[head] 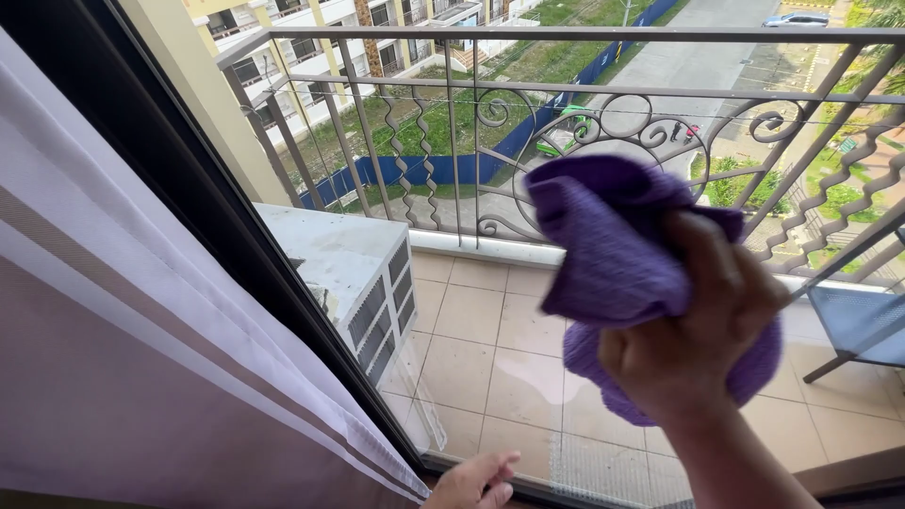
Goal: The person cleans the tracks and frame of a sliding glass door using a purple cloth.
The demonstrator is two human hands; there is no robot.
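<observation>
The right hand (702, 325) is raised against the glass (490, 358) with fingers curled shut around a purple cloth (613, 250). The cloth bunches above and to the left of the knuckles, with more of it hanging beneath the palm, pressed flat to the pane.

The left hand (476, 481) sits low, well below and left of the right, fingers loosely spread and holding nothing; its fingertips rest at the bottom frame (471, 464).

Left of both hands runs the dark window frame, then a white curtain (141, 311). Beyond the glass: a tiled balcony floor, an air-conditioner unit (353, 273) left of the cloth, a metal railing (584, 90) above it, and a blue chair (863, 320) to the right.
</observation>
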